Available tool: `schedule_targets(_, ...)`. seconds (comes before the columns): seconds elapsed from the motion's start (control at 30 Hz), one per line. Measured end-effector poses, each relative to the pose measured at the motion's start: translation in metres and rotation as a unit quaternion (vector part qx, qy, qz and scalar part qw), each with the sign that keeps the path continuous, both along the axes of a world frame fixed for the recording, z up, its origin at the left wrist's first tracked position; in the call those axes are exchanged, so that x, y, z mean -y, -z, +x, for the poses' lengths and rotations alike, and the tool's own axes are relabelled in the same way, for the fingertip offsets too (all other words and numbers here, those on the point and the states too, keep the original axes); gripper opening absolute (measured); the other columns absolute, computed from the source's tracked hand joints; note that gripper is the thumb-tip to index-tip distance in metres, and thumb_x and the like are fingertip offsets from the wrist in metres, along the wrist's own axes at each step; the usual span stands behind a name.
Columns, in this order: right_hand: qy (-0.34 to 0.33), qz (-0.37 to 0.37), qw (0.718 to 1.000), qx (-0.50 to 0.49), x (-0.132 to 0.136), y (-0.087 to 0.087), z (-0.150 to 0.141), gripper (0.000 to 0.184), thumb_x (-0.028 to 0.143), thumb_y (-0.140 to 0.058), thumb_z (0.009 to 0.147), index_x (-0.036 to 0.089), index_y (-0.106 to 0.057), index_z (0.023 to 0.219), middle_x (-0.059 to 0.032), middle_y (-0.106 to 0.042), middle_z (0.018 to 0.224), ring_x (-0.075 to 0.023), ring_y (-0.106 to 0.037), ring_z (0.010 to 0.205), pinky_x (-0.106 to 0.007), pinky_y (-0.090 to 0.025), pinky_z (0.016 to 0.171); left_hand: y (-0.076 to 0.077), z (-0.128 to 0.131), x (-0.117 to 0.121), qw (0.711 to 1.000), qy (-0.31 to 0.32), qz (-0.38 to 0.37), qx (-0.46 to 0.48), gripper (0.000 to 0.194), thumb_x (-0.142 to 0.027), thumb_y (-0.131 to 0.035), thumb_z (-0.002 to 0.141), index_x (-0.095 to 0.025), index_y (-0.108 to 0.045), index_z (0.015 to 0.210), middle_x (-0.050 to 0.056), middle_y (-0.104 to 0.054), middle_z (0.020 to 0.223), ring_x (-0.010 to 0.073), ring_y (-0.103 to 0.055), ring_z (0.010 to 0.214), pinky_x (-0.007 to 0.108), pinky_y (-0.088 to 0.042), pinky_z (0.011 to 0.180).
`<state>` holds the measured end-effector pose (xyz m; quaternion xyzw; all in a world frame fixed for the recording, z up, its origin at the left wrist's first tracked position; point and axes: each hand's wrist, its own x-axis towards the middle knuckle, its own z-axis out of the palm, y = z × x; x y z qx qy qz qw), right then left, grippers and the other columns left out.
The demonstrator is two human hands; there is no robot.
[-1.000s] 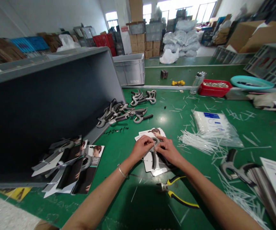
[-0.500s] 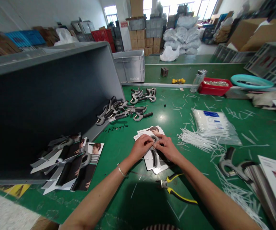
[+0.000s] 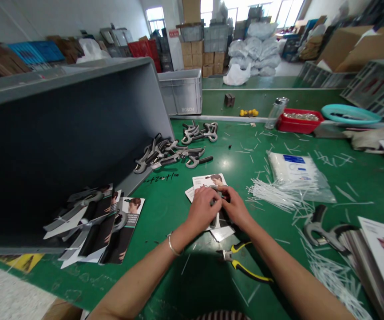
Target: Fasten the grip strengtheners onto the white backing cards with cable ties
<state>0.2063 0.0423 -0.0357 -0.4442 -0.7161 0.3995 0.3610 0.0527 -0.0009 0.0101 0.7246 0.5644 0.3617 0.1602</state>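
Well, logged from my remote seat: one grey-and-black hand grip exerciser [image 3: 214, 221], partly hidden by the fingers, sits on a printed backing card [image 3: 209, 180] at the middle of the green bench. Left hand [image 3: 202, 210]: closed, fingers curled over the exerciser. Right hand [image 3: 234, 209]: closed on it from the other side. Keeping both hands this close looks right, pinning the exerciser flat against the card. Nearby: yellow-and-black pliers [image 3: 241, 262], below the right hand and not touching. Also listed: loose white cable ties [image 3: 275, 195], carded exercisers [image 3: 93, 224] against a grey bin [image 3: 61, 155], and bare exercisers [image 3: 168, 155].
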Motion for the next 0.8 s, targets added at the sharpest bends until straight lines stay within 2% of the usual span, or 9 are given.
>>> schedule_targets(0.13, 0.037, 0.023, 0.999, 0.009, 0.0, 0.002, -0.01, 0.03, 0.02, -0.054, 0.081, 0.02, -0.061, 0.11, -0.0092, -0.064, 0.115, -0.0254, -0.055, 0.11, -0.044, -0.042, 0.098, 0.019, 0.015, 0.037, 0.982, 0.073, 0.046, -0.168, 0.019, -0.016, -0.047, 0.093, -0.018, -0.062, 0.082, 0.008, -0.063, 0.088, 0.025, -0.054, 0.093, 0.045, -0.04, 0.095)
schedule_targets(0.2, 0.04, 0.028, 0.999, 0.021, 0.0, -0.001, -0.011, 0.028, 0.02, -0.055, 0.079, 0.019, -0.062, 0.107, -0.0099, -0.064, 0.114, -0.0261, -0.055, 0.11, -0.045, -0.041, 0.098, 0.024, 0.018, 0.049, 0.972, 0.087, 0.051, -0.211, 0.018, -0.015, -0.047, 0.094, -0.018, -0.062, 0.086, 0.009, -0.064, 0.091, 0.0253, -0.054, 0.097, 0.045, -0.039, 0.097)
schedule_targets(0.27, 0.041, 0.026, 0.999, 0.018, 0.003, -0.007, -0.007, 0.027, 0.022, -0.055, 0.08, 0.019, -0.062, 0.107, -0.0102, -0.063, 0.115, -0.026, -0.055, 0.109, -0.044, -0.042, 0.097, 0.023, 0.017, 0.058, 0.974, 0.04, 0.05, -0.217, 0.011, -0.023, -0.054, 0.094, -0.017, -0.062, 0.098, 0.011, -0.064, 0.106, 0.0276, -0.052, 0.107, 0.048, -0.036, 0.1)
schedule_targets(0.37, 0.029, 0.043, 0.998, 0.023, 0.014, -0.019, 0.009, 0.024, 0.027, -0.054, 0.088, 0.021, -0.062, 0.109, -0.0084, -0.064, 0.115, -0.0243, -0.056, 0.106, -0.041, -0.044, 0.094, 0.015, 0.01, 0.069, 0.975, -0.095, 0.031, -0.2, 0.047, -0.047, -0.068, 0.083, -0.014, -0.056, 0.115, 0.018, -0.056, 0.125, 0.0347, -0.048, 0.117, 0.053, -0.035, 0.101)
schedule_targets(0.43, -0.014, 0.056, 0.997, 0.059, 0.026, -0.028, 0.02, 0.02, 0.028, -0.05, 0.093, 0.023, -0.063, 0.107, -0.0059, -0.066, 0.108, -0.0232, -0.057, 0.103, -0.039, -0.045, 0.091, 0.011, 0.002, 0.074, 0.968, -0.148, -0.005, -0.202, 0.056, -0.056, -0.071, 0.078, -0.014, -0.055, 0.113, 0.017, -0.059, 0.114, 0.0348, -0.052, 0.107, 0.052, -0.039, 0.093)
schedule_targets(0.5, -0.073, 0.076, 0.988, 0.11, 0.038, -0.035, 0.026, 0.019, 0.026, -0.047, 0.096, 0.024, -0.065, 0.102, -0.0049, -0.068, 0.102, -0.0233, -0.057, 0.099, -0.038, -0.044, 0.089, 0.011, -0.005, 0.075, 0.964, -0.147, -0.04, -0.217, 0.048, -0.054, -0.07, 0.079, -0.015, -0.058, 0.106, 0.013, -0.061, 0.099, 0.0317, -0.055, 0.096, 0.047, -0.042, 0.086)
schedule_targets(0.6, -0.138, 0.136, 0.962, 0.19, 0.049, -0.043, 0.022, 0.02, 0.022, -0.046, 0.097, 0.021, -0.066, 0.099, -0.0069, -0.069, 0.098, -0.025, -0.055, 0.095, -0.04, -0.042, 0.088, 0.014, -0.011, 0.071, 0.964, -0.112, -0.062, -0.232, 0.027, -0.038, -0.065, 0.085, -0.014, -0.06, 0.098, 0.012, -0.061, 0.091, 0.0298, -0.057, 0.092, 0.044, -0.043, 0.083)
schedule_targets(0.7, -0.153, 0.194, 0.927, 0.282, 0.056, -0.047, 0.007, 0.017, 0.021, -0.05, 0.095, 0.019, -0.067, 0.093, -0.0112, -0.068, 0.09, -0.0282, -0.054, 0.09, -0.042, -0.04, 0.083, 0.015, -0.014, 0.067, 0.971, -0.076, -0.064, -0.218, 0.012, -0.026, -0.057, 0.089, -0.015, -0.061, 0.091, 0.012, -0.061, 0.09, 0.0278, -0.058, 0.09, 0.042, -0.044, 0.083)
schedule_targets(0.8, -0.141, 0.234, 0.888, 0.371, 0.058, -0.048, -0.008, 0.018, 0.015, -0.05, 0.093, 0.018, -0.067, 0.088, -0.0153, -0.069, 0.088, -0.0311, -0.053, 0.09, -0.044, -0.038, 0.08, 0.014, -0.019, 0.067, 0.979, -0.055, -0.069, -0.184, 0.012, -0.026, -0.055, 0.092, -0.016, -0.062, 0.091, 0.011, -0.062, 0.092, 0.0274, -0.058, 0.091, 0.042, -0.045, 0.085)
